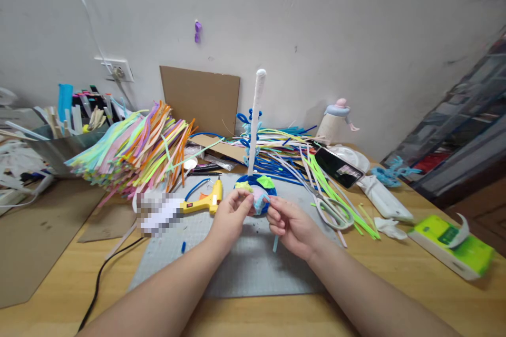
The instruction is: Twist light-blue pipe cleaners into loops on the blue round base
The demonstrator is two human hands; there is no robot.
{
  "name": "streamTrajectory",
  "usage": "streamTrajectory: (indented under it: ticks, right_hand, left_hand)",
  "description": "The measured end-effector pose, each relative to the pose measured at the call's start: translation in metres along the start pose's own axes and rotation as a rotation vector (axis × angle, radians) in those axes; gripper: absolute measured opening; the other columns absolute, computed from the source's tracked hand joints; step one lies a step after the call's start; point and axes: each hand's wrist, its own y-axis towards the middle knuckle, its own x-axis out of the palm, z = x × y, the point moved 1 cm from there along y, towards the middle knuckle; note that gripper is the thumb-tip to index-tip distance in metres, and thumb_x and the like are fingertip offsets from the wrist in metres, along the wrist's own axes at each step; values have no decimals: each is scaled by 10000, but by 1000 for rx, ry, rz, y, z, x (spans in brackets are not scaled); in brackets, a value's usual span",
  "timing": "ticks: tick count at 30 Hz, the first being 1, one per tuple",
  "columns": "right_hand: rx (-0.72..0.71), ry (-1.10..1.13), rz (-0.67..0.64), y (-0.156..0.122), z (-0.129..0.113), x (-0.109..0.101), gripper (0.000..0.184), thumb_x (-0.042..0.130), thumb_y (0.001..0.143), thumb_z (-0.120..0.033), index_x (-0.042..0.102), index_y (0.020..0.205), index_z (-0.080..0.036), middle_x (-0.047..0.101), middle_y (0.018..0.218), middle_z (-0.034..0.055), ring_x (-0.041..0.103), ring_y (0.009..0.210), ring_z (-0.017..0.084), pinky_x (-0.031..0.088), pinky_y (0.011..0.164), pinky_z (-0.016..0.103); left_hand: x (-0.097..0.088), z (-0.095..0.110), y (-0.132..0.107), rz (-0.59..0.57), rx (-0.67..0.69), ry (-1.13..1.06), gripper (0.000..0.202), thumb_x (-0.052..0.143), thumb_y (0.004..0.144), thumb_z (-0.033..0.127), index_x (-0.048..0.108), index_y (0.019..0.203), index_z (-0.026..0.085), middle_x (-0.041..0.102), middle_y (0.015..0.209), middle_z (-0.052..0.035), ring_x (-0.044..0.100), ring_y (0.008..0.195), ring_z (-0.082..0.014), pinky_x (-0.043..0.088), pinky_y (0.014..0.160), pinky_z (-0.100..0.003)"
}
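Note:
A pipe-cleaner craft piece [256,187] sits on a grey cutting mat [237,268]: a blue round base with green and pink patches and a tall white fuzzy stem [256,116] standing up from it. My left hand [231,213] pinches the near left edge of the base. My right hand [290,224] is closed on a light blue pipe cleaner [261,202], pressing it against the base; its loose end [275,244] hangs below my fingers.
A yellow glue gun [203,201] lies left of the craft, its black cord [98,274] trailing off the table edge. Piles of coloured pipe cleaners [138,147] lie left and behind. Scissors [330,210], a phone [339,167] and a green tissue pack [454,245] are to the right.

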Motion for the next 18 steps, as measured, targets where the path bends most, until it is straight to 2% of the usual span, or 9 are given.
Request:
streamTrajectory:
  ticks: [2,4,6,8,10,14,18]
  right_hand:
    - [22,34,-6,-1,-1,1,111,643,749,-224,588,780,-133,460,522,-51,336,419,26,278,351,113]
    - [51,59,-8,-2,-1,2,123,640,755,-206,599,835,-122,488,552,-40,369,438,25,314,365,108]
    - [92,92,-14,-3,-2,2,118,642,754,-196,599,831,-116,502,562,-36,383,438,21,331,368,101]
    - [145,143,-36,-3,-4,0,108,648,750,-193,586,787,-113,485,538,-46,370,417,13,314,347,87]
    - [214,212,-72,-3,-6,-3,131,648,754,-211,570,783,-110,438,494,-71,344,388,5,282,320,71]
    - [299,325,-135,-2,-8,-9,161,614,789,-246,541,827,-107,402,464,-96,342,365,-1,271,306,57]
    - [284,359,-167,-2,-9,-9,132,562,826,-225,537,877,-106,435,476,-93,374,377,3,300,317,57]
  left_hand:
    - [-1,1,0,-60,14,34,288,677,653,367,631,841,152,656,819,-39,587,740,-154,454,704,-273]
    - [-3,1,1,-99,-9,81,255,691,641,325,671,831,157,663,830,-43,586,797,-179,435,761,-295]
    - [-6,0,3,-70,-12,137,191,689,637,295,701,780,169,658,812,-38,576,824,-194,413,792,-308]
    - [-9,1,5,-8,11,166,136,693,625,272,717,725,182,646,870,-39,551,892,-203,392,812,-293]
    - [-10,2,5,-9,-2,141,128,693,624,271,723,713,183,638,935,-42,529,939,-205,382,809,-274]
    - [-9,1,4,-154,-172,47,243,654,680,339,715,806,141,676,797,-56,564,744,-172,390,699,-270]
    - [-9,-1,3,-167,-191,29,289,663,676,373,709,809,121,686,715,-52,563,646,-149,383,643,-254]
